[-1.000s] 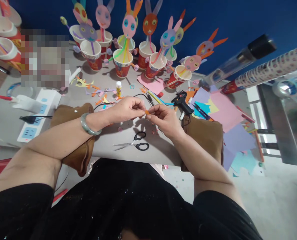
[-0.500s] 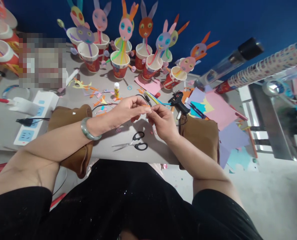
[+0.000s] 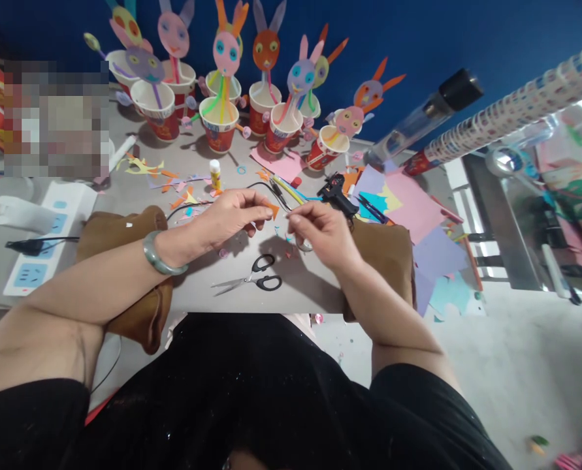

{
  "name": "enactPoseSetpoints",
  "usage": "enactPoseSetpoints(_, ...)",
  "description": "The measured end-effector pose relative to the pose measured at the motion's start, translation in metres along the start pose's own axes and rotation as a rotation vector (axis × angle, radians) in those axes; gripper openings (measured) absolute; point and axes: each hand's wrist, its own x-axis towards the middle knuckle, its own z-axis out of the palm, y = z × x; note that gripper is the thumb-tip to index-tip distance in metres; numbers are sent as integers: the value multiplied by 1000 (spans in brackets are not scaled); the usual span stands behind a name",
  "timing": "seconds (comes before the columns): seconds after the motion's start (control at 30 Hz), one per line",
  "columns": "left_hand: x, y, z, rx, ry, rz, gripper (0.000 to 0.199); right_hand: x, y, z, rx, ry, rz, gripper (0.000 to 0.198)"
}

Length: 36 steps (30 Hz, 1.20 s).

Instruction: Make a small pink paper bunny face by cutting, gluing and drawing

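Observation:
My left hand (image 3: 242, 214), with a jade-like bangle on its wrist, pinches a small orange paper piece (image 3: 274, 209) between thumb and fingertips. Just to the right, my right hand (image 3: 323, 232) is closed in a pinch, its fingertips a short way from the paper. What lies in that pinch, if anything, is too small to make out. Below the hands, black-handled scissors (image 3: 251, 277) lie on the grey table (image 3: 271, 303) with blades pointing left. A pale round thing (image 3: 304, 245) shows partly beneath my right hand.
Paper cups (image 3: 219, 127) with rabbit-faced paper figures stand along the back. A glue stick (image 3: 215, 175), paper scraps (image 3: 146, 166) and a black glue gun (image 3: 338, 194) lie before them. Coloured sheets (image 3: 422, 209) are at right, a power strip (image 3: 46, 241) at left. Brown pads (image 3: 119, 238) lie under the forearms.
My hands have drawn apart a little, and the orange paper piece now shows in my left fingertips. The whole view has shifted, so the table things appear further left.

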Motion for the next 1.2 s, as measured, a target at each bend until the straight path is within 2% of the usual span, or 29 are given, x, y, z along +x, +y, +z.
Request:
enactPoseSetpoints(0.17,1,7,0,5,77,-25,11,-1,4,-56,-275,276,-131,16)
enactPoseSetpoints(0.23,3,7,0,-4,82,-23,11,-7,10,-64,-376,271,-121,11)
enactPoseSetpoints(0.33,4,6,-2,-17,104,-17,10,-24,19,-55,-497,111,-140,10)
enactPoseSetpoints(0.47,5,2,-5,-13,87,3,11,-45,28,-18,-694,-384,-326,21)
enactPoseSetpoints(0.53,6,1,-6,0,67,10,12,-48,32,-3,-827,-461,-432,26)
enactPoseSetpoints(0.63,7,0,-6,53,42,-1,13,-43,34,7,-878,-418,-492,28)
enactPoseSetpoints(0.73,8,-1,-6,162,-22,-2,15,-30,31,7,-713,-241,-419,26)
enactPoseSetpoints(0.83,10,-5,-9,271,-110,-9,14,-14,24,6,-517,-97,-262,27)
enactPoseSetpoints(0.9,14,-9,-11,324,-141,-1,14,-4,19,8,-394,-87,-149,32)
enactPoseSetpoints(1.03,18,-13,-14,398,-126,53,15,11,12,13,-249,-157,30,35)
enactPoseSetpoints(1.2,17,-11,-13,344,-110,32,18,21,13,19,-177,-149,86,25)
